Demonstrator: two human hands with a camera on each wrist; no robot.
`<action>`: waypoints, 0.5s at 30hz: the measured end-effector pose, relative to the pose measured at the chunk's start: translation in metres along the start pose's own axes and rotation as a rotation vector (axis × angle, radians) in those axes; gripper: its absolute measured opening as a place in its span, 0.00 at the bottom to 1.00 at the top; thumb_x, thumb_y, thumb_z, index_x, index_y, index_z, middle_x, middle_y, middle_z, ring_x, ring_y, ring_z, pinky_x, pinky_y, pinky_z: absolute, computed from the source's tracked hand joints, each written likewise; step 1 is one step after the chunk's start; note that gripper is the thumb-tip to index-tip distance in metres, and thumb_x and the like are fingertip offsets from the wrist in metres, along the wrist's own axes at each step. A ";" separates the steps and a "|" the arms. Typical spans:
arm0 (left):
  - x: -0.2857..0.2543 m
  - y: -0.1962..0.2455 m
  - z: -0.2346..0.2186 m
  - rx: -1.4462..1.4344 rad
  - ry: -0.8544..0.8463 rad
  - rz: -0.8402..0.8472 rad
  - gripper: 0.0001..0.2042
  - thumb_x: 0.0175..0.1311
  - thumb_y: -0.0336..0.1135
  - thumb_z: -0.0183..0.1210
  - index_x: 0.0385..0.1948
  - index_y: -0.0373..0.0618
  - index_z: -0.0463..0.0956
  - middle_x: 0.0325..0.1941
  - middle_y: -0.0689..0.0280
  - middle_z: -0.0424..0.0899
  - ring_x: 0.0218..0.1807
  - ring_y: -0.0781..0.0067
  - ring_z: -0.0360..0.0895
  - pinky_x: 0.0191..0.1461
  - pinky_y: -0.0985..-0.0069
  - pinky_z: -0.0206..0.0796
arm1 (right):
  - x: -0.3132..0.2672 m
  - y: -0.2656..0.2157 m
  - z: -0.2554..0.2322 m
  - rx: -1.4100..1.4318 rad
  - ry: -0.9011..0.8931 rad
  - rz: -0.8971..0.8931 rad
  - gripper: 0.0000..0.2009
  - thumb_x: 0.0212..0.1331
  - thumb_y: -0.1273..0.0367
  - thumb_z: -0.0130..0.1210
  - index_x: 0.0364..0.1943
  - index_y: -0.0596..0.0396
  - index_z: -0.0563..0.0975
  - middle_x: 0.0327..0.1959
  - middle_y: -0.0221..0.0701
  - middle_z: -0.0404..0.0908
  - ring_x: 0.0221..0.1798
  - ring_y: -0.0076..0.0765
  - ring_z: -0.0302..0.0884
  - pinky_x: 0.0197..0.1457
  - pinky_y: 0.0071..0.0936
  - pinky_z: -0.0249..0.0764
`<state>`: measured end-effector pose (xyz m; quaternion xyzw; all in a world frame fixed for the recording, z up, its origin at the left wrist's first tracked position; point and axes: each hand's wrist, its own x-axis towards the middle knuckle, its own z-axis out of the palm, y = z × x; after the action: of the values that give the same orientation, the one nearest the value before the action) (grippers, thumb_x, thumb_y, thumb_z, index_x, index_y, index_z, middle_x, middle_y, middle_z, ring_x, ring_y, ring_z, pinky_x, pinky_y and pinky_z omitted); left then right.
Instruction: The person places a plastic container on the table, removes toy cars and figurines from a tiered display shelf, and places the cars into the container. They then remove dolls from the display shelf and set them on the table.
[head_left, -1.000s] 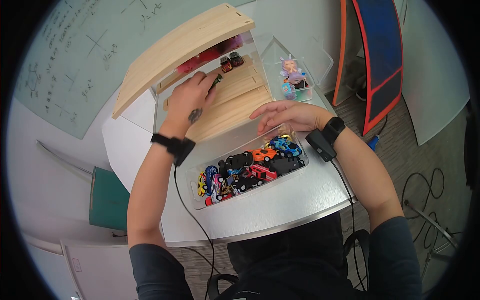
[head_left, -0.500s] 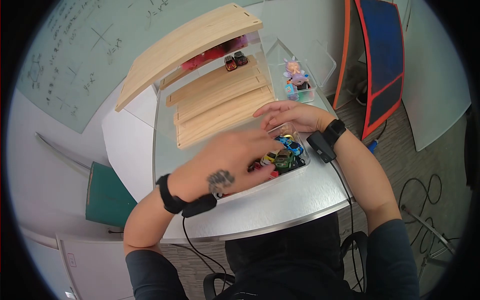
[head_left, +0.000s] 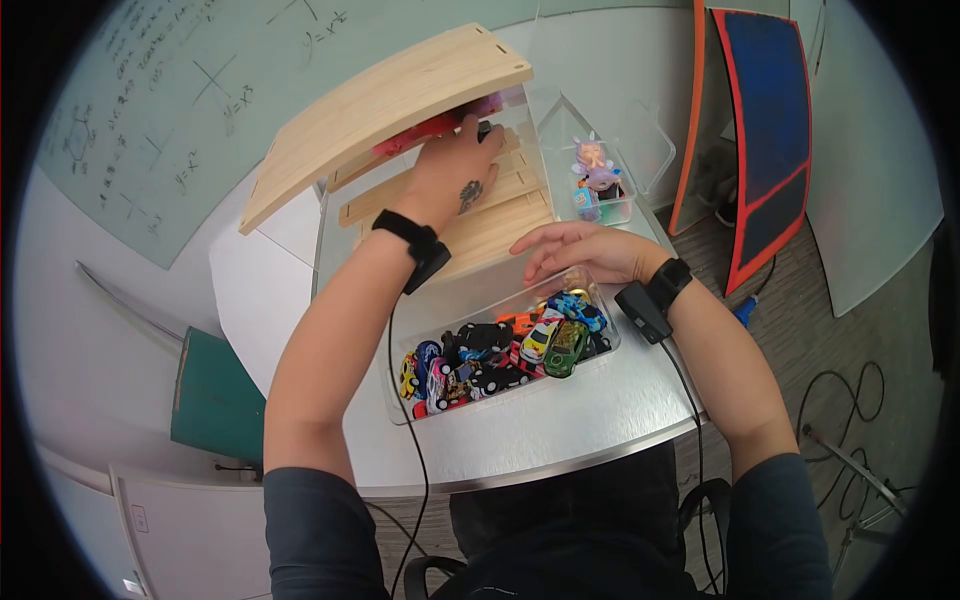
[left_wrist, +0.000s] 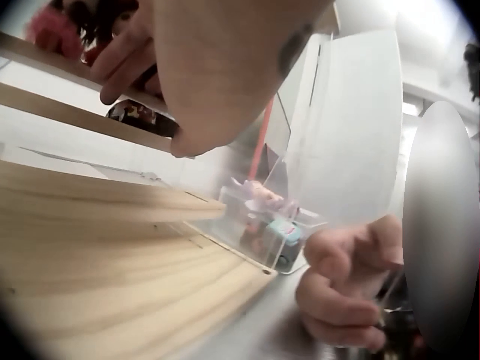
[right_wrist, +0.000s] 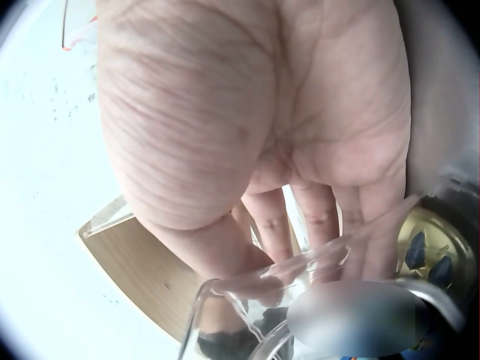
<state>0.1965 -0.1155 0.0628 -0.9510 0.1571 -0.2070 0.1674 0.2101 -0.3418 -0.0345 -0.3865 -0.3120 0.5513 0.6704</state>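
My left hand (head_left: 455, 175) reaches under the shelf's top board, fingers curled and thumb round a small dark toy car (left_wrist: 139, 114) on an upper tier. Most of that car is hidden by the hand. Below, a clear plastic bin (head_left: 404, 420) holds many toy cars, with a green car (head_left: 567, 348) and a white and yellow car (head_left: 540, 337) lying on top at its right. Beside the bin's back right corner is my right hand (head_left: 590, 250), fingers loosely extended along the outside of the clear wall and holding nothing.
The wooden shelf unit (head_left: 390, 118) has several tiers and clear sides; red and pink figures (head_left: 432, 132) stand under its top board. To its right, a clear box (head_left: 627, 210) with an open lid contains small figures. The metallic tabletop (head_left: 520, 425) ends near the person's lap.
My left hand went from the shelf with a green car, down over the bin, then back up to the shelf. The green and the white-yellow cars now lie in the bin.
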 end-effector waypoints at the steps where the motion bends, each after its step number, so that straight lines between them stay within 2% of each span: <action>1: 0.004 -0.003 0.011 0.006 0.008 -0.001 0.22 0.58 0.34 0.60 0.56 0.47 0.70 0.51 0.51 0.74 0.43 0.52 0.80 0.46 0.57 0.75 | 0.000 0.000 0.001 -0.008 -0.002 -0.004 0.19 0.69 0.74 0.51 0.63 0.58 0.70 0.46 0.35 0.81 0.53 0.31 0.80 0.62 0.31 0.77; 3: 0.011 -0.009 0.028 0.067 0.055 0.057 0.17 0.59 0.33 0.58 0.51 0.47 0.72 0.50 0.50 0.75 0.42 0.52 0.81 0.42 0.59 0.76 | -0.001 -0.001 0.002 -0.002 0.025 0.009 0.21 0.68 0.76 0.50 0.65 0.60 0.68 0.50 0.43 0.81 0.54 0.36 0.81 0.58 0.29 0.79; 4: 0.009 -0.009 0.021 0.092 0.130 0.118 0.12 0.60 0.31 0.56 0.47 0.47 0.73 0.48 0.51 0.76 0.40 0.54 0.81 0.39 0.61 0.76 | 0.000 -0.001 0.002 -0.004 0.020 0.017 0.21 0.68 0.76 0.50 0.65 0.60 0.68 0.50 0.43 0.81 0.54 0.35 0.81 0.58 0.28 0.79; 5: 0.005 -0.008 0.015 0.098 0.132 0.116 0.12 0.60 0.31 0.56 0.47 0.47 0.73 0.48 0.51 0.76 0.40 0.54 0.81 0.39 0.61 0.76 | 0.000 -0.002 0.002 -0.009 0.015 0.014 0.21 0.68 0.76 0.50 0.65 0.60 0.68 0.50 0.43 0.81 0.54 0.35 0.81 0.58 0.28 0.79; 7: -0.009 -0.001 0.003 0.045 0.028 0.111 0.11 0.61 0.31 0.55 0.45 0.48 0.74 0.45 0.55 0.78 0.37 0.54 0.82 0.38 0.61 0.76 | -0.002 -0.004 0.005 -0.009 0.022 0.025 0.21 0.68 0.76 0.50 0.65 0.60 0.68 0.50 0.43 0.81 0.54 0.35 0.81 0.58 0.28 0.78; 8: -0.022 0.002 -0.010 -0.034 0.117 0.143 0.12 0.59 0.33 0.57 0.45 0.49 0.74 0.45 0.59 0.79 0.36 0.55 0.82 0.38 0.63 0.76 | -0.003 -0.004 0.006 -0.012 0.018 0.028 0.21 0.68 0.76 0.50 0.65 0.60 0.68 0.50 0.43 0.81 0.54 0.35 0.81 0.58 0.28 0.78; 9: -0.038 0.007 -0.025 -0.121 -0.014 0.066 0.12 0.59 0.33 0.59 0.45 0.49 0.76 0.42 0.61 0.79 0.37 0.56 0.82 0.37 0.63 0.75 | -0.003 -0.004 0.006 -0.018 0.022 0.025 0.21 0.68 0.75 0.50 0.65 0.60 0.67 0.50 0.42 0.81 0.53 0.35 0.81 0.58 0.27 0.78; 11: -0.072 0.013 -0.053 -0.405 0.030 0.012 0.12 0.59 0.31 0.61 0.45 0.48 0.77 0.41 0.61 0.79 0.36 0.57 0.81 0.38 0.64 0.74 | -0.002 -0.004 0.008 -0.022 0.020 0.024 0.21 0.68 0.75 0.50 0.65 0.60 0.67 0.50 0.42 0.81 0.53 0.35 0.81 0.58 0.27 0.78; 13: -0.107 0.019 -0.091 -0.527 0.078 -0.038 0.12 0.60 0.30 0.62 0.46 0.47 0.78 0.38 0.59 0.79 0.33 0.57 0.82 0.36 0.64 0.74 | -0.002 -0.007 0.010 -0.039 0.026 0.034 0.19 0.68 0.74 0.52 0.63 0.59 0.70 0.47 0.36 0.82 0.52 0.30 0.81 0.61 0.30 0.77; 14: -0.124 0.021 -0.108 -0.528 0.076 -0.043 0.12 0.60 0.30 0.62 0.46 0.47 0.78 0.38 0.59 0.79 0.33 0.57 0.82 0.36 0.64 0.74 | -0.002 -0.007 0.009 -0.038 0.023 0.039 0.19 0.68 0.74 0.52 0.63 0.59 0.70 0.47 0.36 0.82 0.52 0.30 0.81 0.61 0.30 0.77; 15: -0.142 0.022 -0.125 -0.551 0.097 -0.118 0.14 0.59 0.30 0.63 0.47 0.48 0.78 0.39 0.61 0.79 0.33 0.61 0.83 0.36 0.66 0.75 | -0.002 -0.006 0.008 -0.052 0.022 0.017 0.19 0.68 0.74 0.53 0.63 0.58 0.70 0.47 0.36 0.82 0.53 0.31 0.80 0.62 0.30 0.76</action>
<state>0.0129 -0.1145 0.1130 -0.9571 0.1598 -0.2112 -0.1173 0.2060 -0.3426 -0.0251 -0.4125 -0.3155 0.5443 0.6588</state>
